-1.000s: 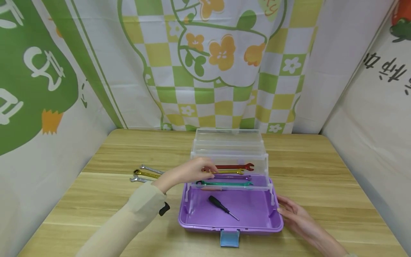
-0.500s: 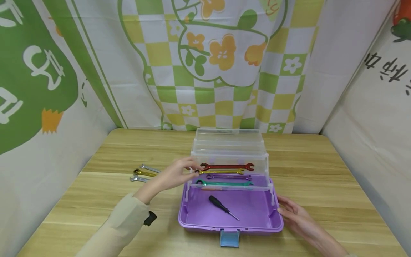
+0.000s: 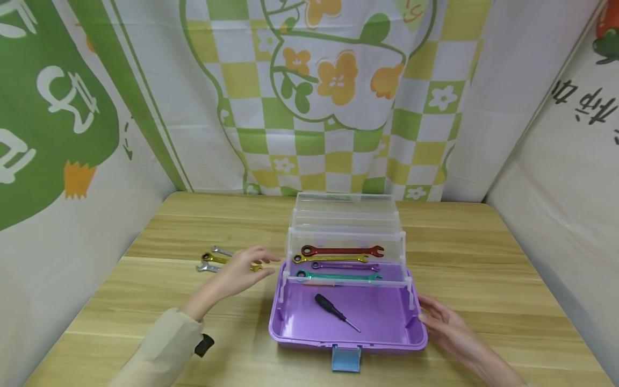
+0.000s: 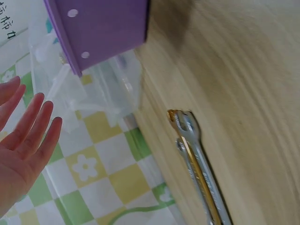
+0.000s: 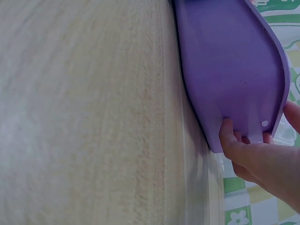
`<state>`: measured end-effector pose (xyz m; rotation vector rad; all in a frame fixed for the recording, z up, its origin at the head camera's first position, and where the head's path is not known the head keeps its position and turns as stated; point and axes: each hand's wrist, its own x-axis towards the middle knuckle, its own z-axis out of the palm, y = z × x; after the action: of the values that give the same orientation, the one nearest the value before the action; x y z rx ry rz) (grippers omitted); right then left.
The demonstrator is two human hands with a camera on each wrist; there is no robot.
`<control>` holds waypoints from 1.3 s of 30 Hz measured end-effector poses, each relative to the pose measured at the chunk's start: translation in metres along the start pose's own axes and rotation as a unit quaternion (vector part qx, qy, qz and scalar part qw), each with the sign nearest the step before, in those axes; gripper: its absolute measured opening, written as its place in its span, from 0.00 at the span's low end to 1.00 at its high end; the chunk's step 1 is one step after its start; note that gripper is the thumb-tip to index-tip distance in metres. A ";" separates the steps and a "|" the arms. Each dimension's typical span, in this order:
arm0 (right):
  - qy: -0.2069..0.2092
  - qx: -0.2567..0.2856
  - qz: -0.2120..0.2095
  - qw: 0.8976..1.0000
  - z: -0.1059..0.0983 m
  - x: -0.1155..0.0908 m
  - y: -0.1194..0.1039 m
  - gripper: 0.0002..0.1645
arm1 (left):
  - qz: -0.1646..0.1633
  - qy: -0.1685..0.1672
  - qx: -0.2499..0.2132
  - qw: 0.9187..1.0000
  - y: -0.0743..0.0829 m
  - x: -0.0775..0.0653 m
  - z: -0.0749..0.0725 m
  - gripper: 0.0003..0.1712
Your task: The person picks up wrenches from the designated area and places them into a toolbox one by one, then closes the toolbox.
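Observation:
My left hand (image 3: pixel 243 271) hovers left of the purple toolbox (image 3: pixel 348 344), its fingers apart and holding nothing; in the left wrist view the hand (image 4: pixel 26 140) shows spread fingers. Beneath it in the head view lie two silver wrenches (image 3: pixel 207 267) and a gold wrench (image 3: pixel 215 258), partly hidden. My right hand (image 3: pixel 447 325) holds the toolbox's right side, thumb at the rim and fingers against the outer wall (image 5: pixel 234 70). In the clear tray lie a red wrench (image 3: pixel 343 251), a yellow wrench (image 3: pixel 333 258), a purple wrench (image 3: pixel 345 266) and a green wrench (image 3: pixel 338 276).
A black-handled screwdriver (image 3: pixel 336 312) lies on the toolbox floor. The clear lid (image 3: pixel 344 204) stands raised at the back, and a blue latch (image 3: pixel 346 359) hangs down in front. Printed curtains (image 3: pixel 333 150) enclose the wooden table (image 3: pixel 459 247).
My left hand has drawn back leftward from the tray, first off the wrenches there and then past the toolbox's left edge. The right hand stays at the toolbox's side.

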<state>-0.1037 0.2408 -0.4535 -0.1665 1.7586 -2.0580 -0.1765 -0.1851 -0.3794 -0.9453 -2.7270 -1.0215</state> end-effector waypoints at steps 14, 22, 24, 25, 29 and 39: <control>-0.005 0.008 -0.008 1.000 -0.001 0.000 0.001 0.32 | -0.030 0.001 0.096 0.995 -0.028 -0.028 -0.001 0.14; 0.011 -0.011 0.000 1.000 0.001 -0.001 0.001 0.35 | -0.044 0.003 0.114 0.992 -0.052 -0.038 -0.001 0.15; 0.015 -0.016 -0.001 1.000 0.002 -0.001 0.002 0.36 | -0.050 0.000 0.117 0.992 -0.057 -0.039 -0.001 0.16; 0.017 -0.019 -0.002 1.000 0.002 -0.001 0.002 0.36 | -0.054 -0.001 0.116 0.992 -0.060 -0.039 -0.002 0.17; 0.021 -0.028 -0.004 0.999 0.002 -0.001 0.002 0.37 | -0.070 -0.006 0.123 0.990 -0.069 -0.041 -0.003 0.17; 0.027 -0.038 0.007 0.999 0.003 0.000 0.000 0.39 | -0.086 -0.031 0.150 0.984 -0.083 -0.044 -0.004 0.14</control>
<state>-0.1026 0.2383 -0.4531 -0.1209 1.8654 -2.0054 -0.1897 -0.2595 -0.4353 -0.7138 -2.9421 -0.5810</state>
